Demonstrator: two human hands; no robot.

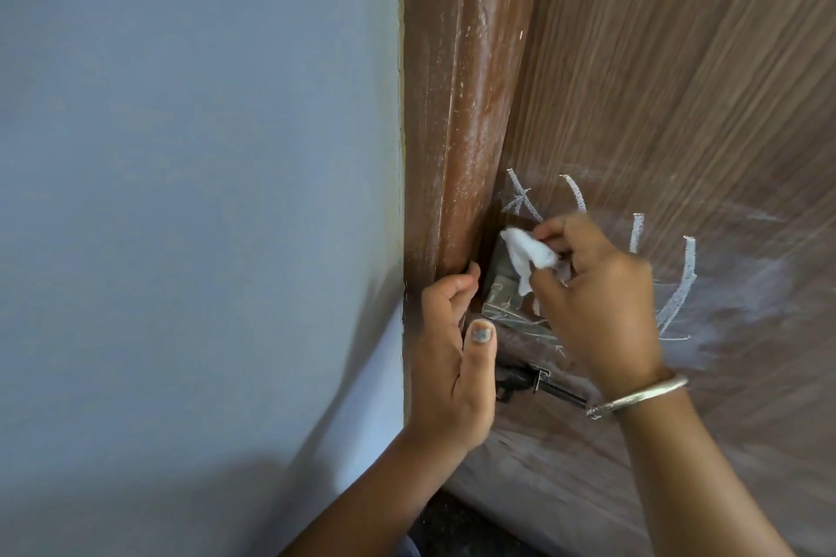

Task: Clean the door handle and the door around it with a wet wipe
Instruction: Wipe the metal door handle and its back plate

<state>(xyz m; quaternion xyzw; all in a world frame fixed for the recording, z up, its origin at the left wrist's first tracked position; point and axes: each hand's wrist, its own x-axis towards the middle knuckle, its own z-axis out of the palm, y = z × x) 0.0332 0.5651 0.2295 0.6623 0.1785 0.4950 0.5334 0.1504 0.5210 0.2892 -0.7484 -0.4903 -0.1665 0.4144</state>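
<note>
A brown wood-grain door fills the right half of the view, with white chalk strokes curving around the lock area. A shiny metal handle plate sits by the door's edge, partly hidden by my fingers. My right hand is shut on a crumpled white wet wipe and presses it onto the top of the plate. My left hand grips the edge of the door frame just left of the plate, thumb up. A dark latch bolt shows below the plate.
A glossy brown door frame runs down the middle. To its left is a plain blue-grey wall. A silver bangle circles my right wrist. Smeared chalk haze lies on the door right of the strokes.
</note>
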